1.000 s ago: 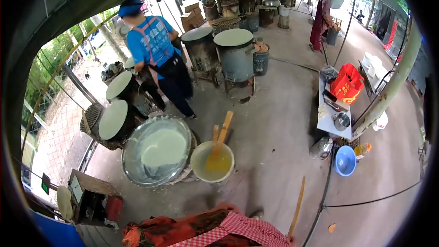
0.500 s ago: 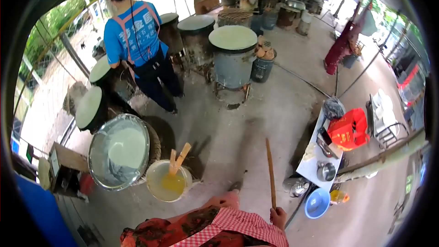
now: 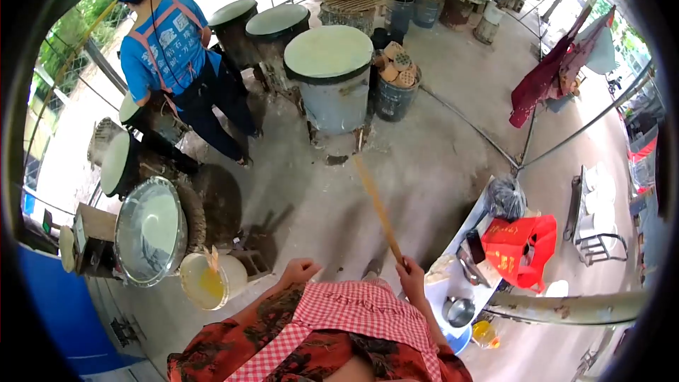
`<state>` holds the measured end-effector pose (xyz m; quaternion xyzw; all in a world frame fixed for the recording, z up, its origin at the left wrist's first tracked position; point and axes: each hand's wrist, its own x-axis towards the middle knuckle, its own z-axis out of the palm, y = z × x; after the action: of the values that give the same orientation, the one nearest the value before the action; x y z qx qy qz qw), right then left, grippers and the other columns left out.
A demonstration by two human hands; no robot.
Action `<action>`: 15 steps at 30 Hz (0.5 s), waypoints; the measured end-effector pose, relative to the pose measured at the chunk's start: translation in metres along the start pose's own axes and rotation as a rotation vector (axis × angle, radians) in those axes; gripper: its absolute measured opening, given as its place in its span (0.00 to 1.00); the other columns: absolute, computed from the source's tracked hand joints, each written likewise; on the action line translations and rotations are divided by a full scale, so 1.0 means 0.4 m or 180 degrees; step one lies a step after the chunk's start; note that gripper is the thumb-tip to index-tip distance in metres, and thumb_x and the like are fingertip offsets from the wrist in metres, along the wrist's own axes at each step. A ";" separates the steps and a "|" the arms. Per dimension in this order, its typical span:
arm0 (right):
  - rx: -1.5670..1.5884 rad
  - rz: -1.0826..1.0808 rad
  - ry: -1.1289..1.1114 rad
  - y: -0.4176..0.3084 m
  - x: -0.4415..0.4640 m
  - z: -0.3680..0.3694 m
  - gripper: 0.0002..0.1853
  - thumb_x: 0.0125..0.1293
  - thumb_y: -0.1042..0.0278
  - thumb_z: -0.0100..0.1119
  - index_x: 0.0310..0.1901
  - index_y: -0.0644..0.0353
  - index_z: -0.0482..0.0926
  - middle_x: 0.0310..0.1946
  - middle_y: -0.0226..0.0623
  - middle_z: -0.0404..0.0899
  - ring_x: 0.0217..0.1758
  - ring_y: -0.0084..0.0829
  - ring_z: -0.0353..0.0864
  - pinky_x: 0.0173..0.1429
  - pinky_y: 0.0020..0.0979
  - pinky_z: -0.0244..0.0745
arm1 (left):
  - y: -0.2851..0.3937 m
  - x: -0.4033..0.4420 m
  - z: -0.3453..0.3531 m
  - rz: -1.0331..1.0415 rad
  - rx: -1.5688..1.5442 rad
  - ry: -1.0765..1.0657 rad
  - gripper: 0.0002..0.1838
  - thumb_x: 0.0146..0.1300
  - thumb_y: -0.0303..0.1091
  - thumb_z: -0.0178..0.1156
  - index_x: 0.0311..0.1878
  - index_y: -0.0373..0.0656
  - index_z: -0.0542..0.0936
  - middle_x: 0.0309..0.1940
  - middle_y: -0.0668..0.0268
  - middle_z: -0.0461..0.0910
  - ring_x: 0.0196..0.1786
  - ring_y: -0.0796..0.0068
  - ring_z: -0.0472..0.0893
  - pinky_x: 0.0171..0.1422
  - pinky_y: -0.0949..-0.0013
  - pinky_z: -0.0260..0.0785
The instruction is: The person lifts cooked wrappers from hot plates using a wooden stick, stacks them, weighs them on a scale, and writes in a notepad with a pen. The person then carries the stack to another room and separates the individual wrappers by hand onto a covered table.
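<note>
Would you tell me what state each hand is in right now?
Left hand: fingers curled, nothing visible in it.
Right hand: closed around a wooden stick.

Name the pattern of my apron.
Your apron is red-and-white checked; the head view shows it best.

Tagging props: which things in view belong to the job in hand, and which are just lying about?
Job, likely:
stick, in right hand
nearest vat
metal basin
bucket

Lying about, likely:
red bag
dark bag
metal pot
bottle
</note>
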<state>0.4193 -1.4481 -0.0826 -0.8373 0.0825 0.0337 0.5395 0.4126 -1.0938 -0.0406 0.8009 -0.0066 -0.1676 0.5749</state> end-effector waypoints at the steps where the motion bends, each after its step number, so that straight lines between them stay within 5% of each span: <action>1: -0.0032 -0.0094 -0.0037 -0.039 0.071 -0.026 0.16 0.61 0.69 0.61 0.50 0.62 0.76 0.21 0.33 0.74 0.24 0.21 0.69 0.29 0.27 0.67 | 0.034 0.028 0.021 0.0039 0.0002 0.0145 0.24 0.62 0.45 0.62 0.18 0.38 0.67 0.11 0.69 0.59 0.17 0.83 0.57 0.21 0.67 0.51; 4: -0.0015 -0.0538 -0.0154 -0.136 0.297 -0.078 0.19 0.62 0.69 0.60 0.55 0.61 0.74 0.28 0.39 0.77 0.28 0.24 0.73 0.34 0.29 0.70 | 0.133 0.108 0.067 -0.0156 -0.0014 0.0295 0.24 0.62 0.45 0.63 0.19 0.38 0.69 0.12 0.70 0.60 0.18 0.83 0.58 0.21 0.68 0.51; 7: -0.0262 -0.0948 -0.0197 -0.128 0.513 -0.082 0.19 0.62 0.69 0.58 0.55 0.58 0.73 0.41 0.52 0.80 0.43 0.47 0.82 0.44 0.37 0.75 | 0.154 0.179 0.088 -0.0447 0.0127 0.0535 0.23 0.61 0.50 0.63 0.25 0.36 0.77 0.15 0.69 0.66 0.22 0.83 0.62 0.25 0.71 0.57; 10: -0.0228 -0.0931 -0.0526 -0.232 0.680 -0.088 0.20 0.61 0.69 0.59 0.56 0.57 0.73 0.39 0.51 0.80 0.41 0.48 0.82 0.43 0.38 0.75 | 0.200 0.262 0.088 -0.1182 -0.0354 0.0664 0.22 0.61 0.49 0.64 0.25 0.37 0.77 0.15 0.71 0.66 0.22 0.84 0.62 0.25 0.71 0.57; 15: -0.0696 -0.1044 -0.0845 -0.322 0.916 -0.035 0.20 0.61 0.68 0.59 0.55 0.57 0.73 0.35 0.49 0.81 0.38 0.48 0.81 0.40 0.38 0.74 | 0.119 0.494 0.090 -0.1104 -0.0509 0.0684 0.19 0.63 0.43 0.63 0.24 0.37 0.76 0.14 0.73 0.65 0.22 0.86 0.61 0.24 0.73 0.56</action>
<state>0.8020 -1.4463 -0.0145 -0.8811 -0.1303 0.0641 0.4500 0.5979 -1.1832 -0.0584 0.7551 0.2059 -0.1776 0.5965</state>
